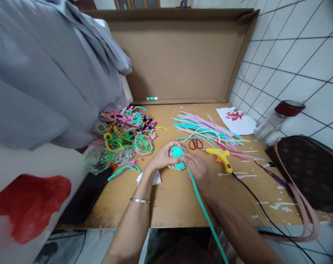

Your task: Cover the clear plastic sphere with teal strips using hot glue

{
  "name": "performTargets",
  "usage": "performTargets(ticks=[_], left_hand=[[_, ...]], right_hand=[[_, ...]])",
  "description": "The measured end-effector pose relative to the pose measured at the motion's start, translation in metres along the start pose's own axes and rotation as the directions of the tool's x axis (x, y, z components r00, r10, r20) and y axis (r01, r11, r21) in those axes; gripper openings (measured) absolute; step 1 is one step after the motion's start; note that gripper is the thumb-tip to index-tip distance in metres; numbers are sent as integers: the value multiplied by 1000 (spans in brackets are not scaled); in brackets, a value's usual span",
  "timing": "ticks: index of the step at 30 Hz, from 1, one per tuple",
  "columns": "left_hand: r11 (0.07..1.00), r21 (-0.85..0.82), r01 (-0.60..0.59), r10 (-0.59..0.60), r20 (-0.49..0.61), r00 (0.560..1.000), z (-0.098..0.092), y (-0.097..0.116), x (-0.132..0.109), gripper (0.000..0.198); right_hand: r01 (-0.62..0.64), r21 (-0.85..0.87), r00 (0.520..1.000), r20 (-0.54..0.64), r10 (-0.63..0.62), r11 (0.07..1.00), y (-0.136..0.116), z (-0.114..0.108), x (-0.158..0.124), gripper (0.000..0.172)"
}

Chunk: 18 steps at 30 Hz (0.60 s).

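Note:
My left hand [164, 158] is curled around a small round clear piece [171, 150] with a turquoise fuzzy band [177, 151] across its middle. Its thumb presses on the near side of that band. Close against it on the right, my right hand [195, 167] pinches a long turquoise pipe cleaner [200, 201], whose free length trails down past the table edge. The fingertips of both hands almost meet at the band. How the strip joins the piece is hidden by the fingers. Red-handled scissors [196, 144] lie just beyond my right hand.
Pipe cleaners [204, 128] lie spread behind my hands; a tangled colourful heap [122, 128] sits left. A yellow glue gun [222, 157] with a black cord rests right. Beyond are a printed paper [235, 123], a jar [273, 123], a brown bag [311, 168] and a cardboard wall [180, 58].

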State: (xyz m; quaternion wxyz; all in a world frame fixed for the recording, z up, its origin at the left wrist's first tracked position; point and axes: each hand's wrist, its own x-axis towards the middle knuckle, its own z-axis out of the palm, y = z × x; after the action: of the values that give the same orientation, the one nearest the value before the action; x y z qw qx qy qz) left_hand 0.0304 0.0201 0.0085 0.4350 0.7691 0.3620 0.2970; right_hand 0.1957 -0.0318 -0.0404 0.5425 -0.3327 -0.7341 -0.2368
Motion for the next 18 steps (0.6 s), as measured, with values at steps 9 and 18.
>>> performTargets(ticks=[9, 18], left_hand=[[999, -41, -9, 10, 28, 1000, -2, -4, 0, 42], [1000, -14, 9, -8, 15, 1000, -1, 0, -1, 44]], right_hand=[[-78, 9, 997, -19, 78, 997, -4, -2, 7, 16], [-88, 137, 996, -18, 91, 987, 1, 3, -2, 17]])
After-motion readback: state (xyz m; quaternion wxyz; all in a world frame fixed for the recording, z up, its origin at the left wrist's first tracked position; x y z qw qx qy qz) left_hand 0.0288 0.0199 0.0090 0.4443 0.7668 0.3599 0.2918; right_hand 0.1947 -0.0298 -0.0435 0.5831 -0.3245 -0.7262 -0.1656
